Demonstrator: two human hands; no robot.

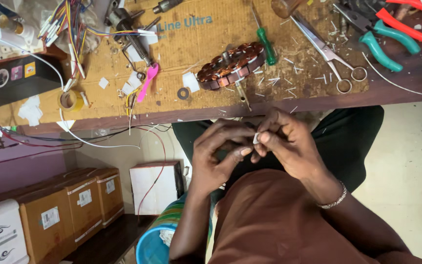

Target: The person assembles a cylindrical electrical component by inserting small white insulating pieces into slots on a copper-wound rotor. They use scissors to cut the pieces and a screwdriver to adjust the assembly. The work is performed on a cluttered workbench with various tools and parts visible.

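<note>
Both hands are working close together just below the workbench (269,100) edge, over the person's lap. The right hand (289,144) is pinching a small white slip (256,139) between thumb and forefinger, held up near the body, probably so the tiny piece stays under the eyes. The left hand (221,151) is curling in against it, its fingertips (245,152) touching the same slip as if steadying or folding it; its fingers are closed around nothing else that shows.

On the workbench, straight above the hands, the copper-wound stator (230,64) is lying tilted, parked within easy reach. A green-handled screwdriver (264,41) is resting just right of the stator, and scissors (326,49) farther right with white offcuts (277,78) scattered between them, likely trimmings of the same material. A pink tool (147,80) is lying left of the stator, a tape roll (68,100) farther left.
</note>
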